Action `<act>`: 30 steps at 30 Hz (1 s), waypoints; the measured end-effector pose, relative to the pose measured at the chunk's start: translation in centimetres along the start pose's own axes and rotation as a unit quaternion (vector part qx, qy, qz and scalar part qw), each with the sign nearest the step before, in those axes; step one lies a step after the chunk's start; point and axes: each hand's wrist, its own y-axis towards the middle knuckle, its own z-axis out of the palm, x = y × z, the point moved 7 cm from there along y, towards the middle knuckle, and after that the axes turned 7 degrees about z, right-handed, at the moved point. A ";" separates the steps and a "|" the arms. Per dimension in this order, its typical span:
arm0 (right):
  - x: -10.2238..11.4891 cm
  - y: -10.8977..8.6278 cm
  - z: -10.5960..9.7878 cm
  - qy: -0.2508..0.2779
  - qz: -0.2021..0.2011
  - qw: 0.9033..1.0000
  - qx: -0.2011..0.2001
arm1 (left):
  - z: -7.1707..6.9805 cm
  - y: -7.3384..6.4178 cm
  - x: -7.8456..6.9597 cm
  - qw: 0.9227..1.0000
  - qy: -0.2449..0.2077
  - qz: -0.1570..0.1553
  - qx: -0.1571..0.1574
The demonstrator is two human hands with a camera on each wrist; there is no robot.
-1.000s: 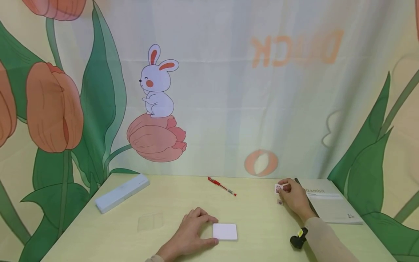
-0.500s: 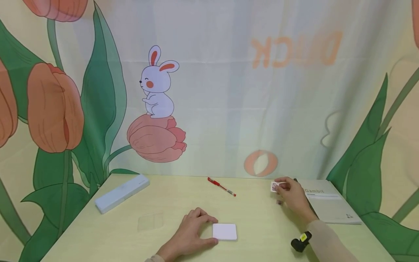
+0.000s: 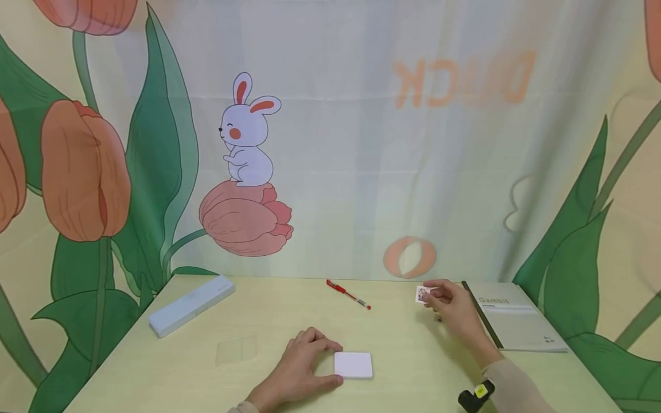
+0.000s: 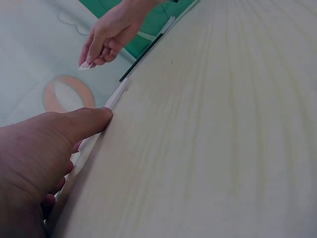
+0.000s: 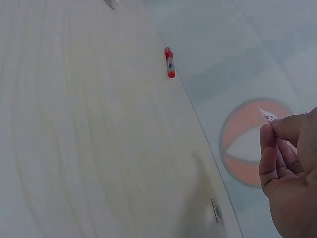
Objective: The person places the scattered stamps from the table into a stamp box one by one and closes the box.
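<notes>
Between the thumb and fingers of my right hand [image 3: 454, 307] is a small white paper square [image 3: 422, 294] with a reddish print, raised above the back right of the table. In the right wrist view a corner of the square [image 5: 268, 115] sticks up past the thumb. Below that hand lies another small printed piece [image 5: 217, 210], mostly covered in the head view. At the front middle, my left hand [image 3: 302, 367] holds a flat white rectangular block [image 3: 353, 365] with rounded corners. Its thumb and index finger sit at the block's two left corners.
A red pen [image 3: 348, 294] lies at the back middle. A pale long case [image 3: 192, 306] stands on the left, with a clear plastic sheet [image 3: 236, 350] nearer the front. At the right lies a notebook [image 3: 521, 324]; behind hangs a printed curtain [image 3: 335, 143].
My right hand has moved a little to the left with the paper square, away from the notebook and partly over the small printed piece. The left hand has stayed at the block.
</notes>
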 end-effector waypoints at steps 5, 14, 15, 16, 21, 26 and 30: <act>0.7 -1.1 1.0 0.029 -0.006 1.000 0.006 | 0.0 0.1 0.1 1.000 -0.002 -0.005 0.003; 2.5 -3.0 2.6 0.075 -0.016 0.997 0.027 | 0.1 0.0 0.1 1.000 -0.003 -0.003 0.001; 2.6 -3.2 2.8 0.077 -0.017 0.996 0.031 | 0.1 0.0 0.1 1.000 -0.004 -0.003 0.001; 2.8 -3.4 3.0 0.079 -0.018 0.996 0.034 | 0.1 0.0 0.1 1.000 -0.005 -0.003 0.001; 3.5 -4.4 4.2 0.094 -0.020 0.994 0.054 | 0.1 0.0 0.1 1.000 -0.005 -0.004 0.002; 3.9 -5.2 5.9 0.103 -0.012 0.992 0.076 | 0.1 0.0 0.1 1.000 -0.002 -0.007 0.002; 3.9 -6.0 7.4 0.101 -0.009 0.990 0.099 | 0.1 0.0 0.1 1.000 0.002 -0.010 0.001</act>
